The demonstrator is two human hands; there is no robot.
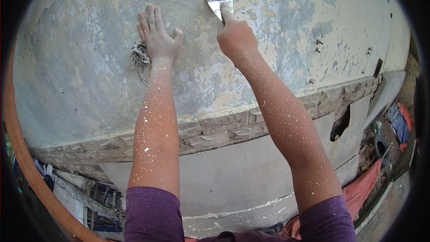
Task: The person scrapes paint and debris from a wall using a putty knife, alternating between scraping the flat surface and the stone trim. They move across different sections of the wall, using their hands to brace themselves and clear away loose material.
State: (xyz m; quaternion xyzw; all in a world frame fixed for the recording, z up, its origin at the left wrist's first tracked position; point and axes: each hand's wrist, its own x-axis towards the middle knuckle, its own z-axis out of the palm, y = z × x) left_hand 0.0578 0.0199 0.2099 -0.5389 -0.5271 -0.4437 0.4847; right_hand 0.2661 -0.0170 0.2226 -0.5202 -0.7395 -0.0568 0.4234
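Scraper (219,1), flat metal blade, top centre of the view, pressed edge-on against the peeling wall (89,67) at about head height. The right hand (235,36) is wrapped around its handle, which is hidden inside the fist; the index finger lies straight along the back of the blade and the other fingers are curled tight. The blade looks thin, light and slightly springy, with a sharp edge, so the handle is probably the place to take it, with a finger on the blade for pressure; dust could make the grip slick. The left hand (156,36) lies flat on the wall just left of the scraper, palm down, four fingers close together, thumb spread out, holding nothing. A tuft of dry fibres (139,57) sticks out of the wall just beside the left wrist. The wall paint is patchy, grey-blue over cream, and looks brittle and flaky. White flecks cover both forearms down to the purple sleeves (152,215). A few nails (319,42) stand out of the wall at right. Below the arms runs a band of stone blocks (215,127), then plain render with a broken hole (340,125). On the ground at right lie a red tarp (363,186) and a dark round thing (380,145), maybe a pot; too small to tell what is in it.
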